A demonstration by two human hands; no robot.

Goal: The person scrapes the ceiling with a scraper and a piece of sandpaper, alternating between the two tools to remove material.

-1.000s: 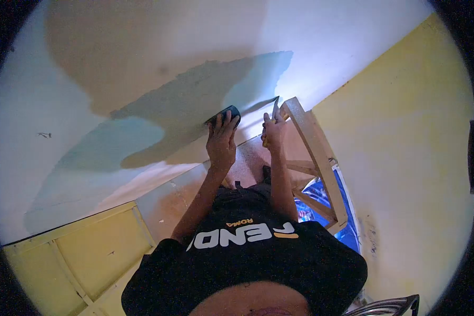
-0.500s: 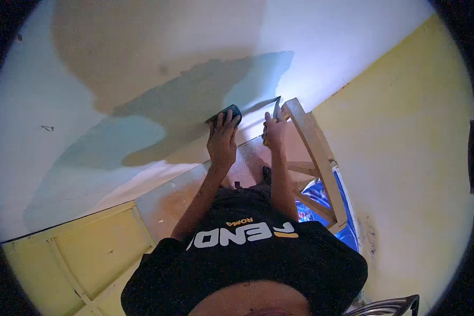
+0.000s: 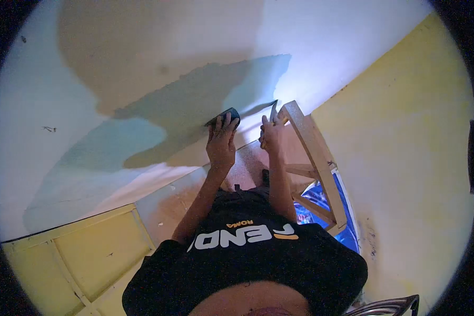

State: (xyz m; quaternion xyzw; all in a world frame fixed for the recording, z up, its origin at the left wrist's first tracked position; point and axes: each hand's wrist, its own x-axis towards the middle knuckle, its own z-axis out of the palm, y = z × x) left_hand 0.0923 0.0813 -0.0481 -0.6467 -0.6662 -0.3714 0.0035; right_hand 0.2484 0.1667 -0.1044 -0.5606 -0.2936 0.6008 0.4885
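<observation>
My left hand (image 3: pixel 222 147) is closed around a dark, rounded tool (image 3: pixel 228 117) at the wall; its exact kind is hard to make out. The tool's edge is close to or touching the wall (image 3: pixel 195 31), beside a damp-looking grey-blue patch (image 3: pixel 184 97). My right hand (image 3: pixel 270 134) grips a putty knife (image 3: pixel 274 109), its thin blade pointing up at the wall and seen nearly edge-on. The handle is mostly hidden in the fingers. Shadows of my hands and head fall across the wall.
A wooden ladder-like frame (image 3: pixel 316 150) stands close to the right of my right hand. Behind it lies a blue patterned sheet (image 3: pixel 342 203). A yellow wall (image 3: pixel 405 131) rises on the right, a yellow panelled door (image 3: pixel 97 247) at lower left. Dark curved metal bars (image 3: pixel 389 304) show at lower right.
The putty knife has tilted slightly and my right hand has moved a little down and left. My left hand stays nearly in place with the dark tool.
</observation>
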